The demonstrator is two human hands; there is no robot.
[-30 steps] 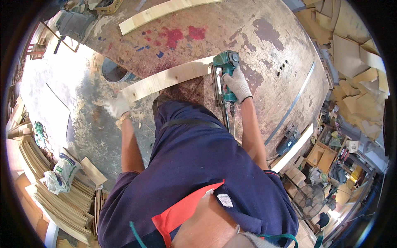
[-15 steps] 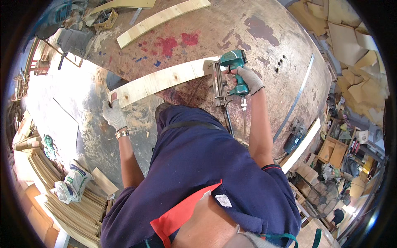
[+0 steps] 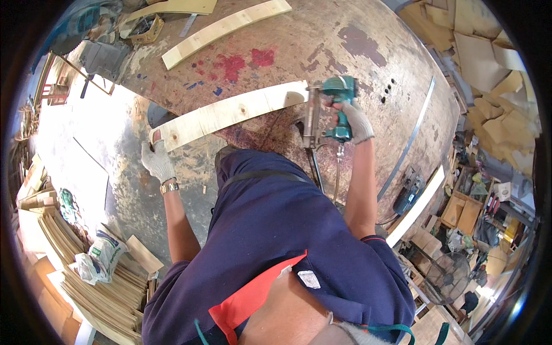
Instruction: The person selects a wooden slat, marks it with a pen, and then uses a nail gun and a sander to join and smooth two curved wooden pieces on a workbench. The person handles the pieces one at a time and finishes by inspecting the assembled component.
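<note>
A curved strip of pale plywood (image 3: 230,114) lies across the near edge of the worktable, its left end jutting past that edge. My left hand (image 3: 157,161), in a pale knitted glove, grips this left end. In my right hand (image 3: 357,122), gloved too, is a green pneumatic nail gun (image 3: 340,88), held by its handle. The gun's long dark magazine points toward me, and an air hose (image 3: 338,167) runs down from the handle's base. Its nose is beside the strip's right end; whether they touch I cannot tell.
Another curved wooden strip (image 3: 227,32) lies farther back on the paint-stained worktable (image 3: 322,54). A long metal ruler (image 3: 409,138) and a dark green power tool (image 3: 408,192) are on the right. Stacked plywood strips (image 3: 95,302) stand low on the left, a fan (image 3: 448,271) low on the right.
My right hand has moved the nail gun a little to the right, off the strip's right end. My left hand stays on the strip's left end.
</note>
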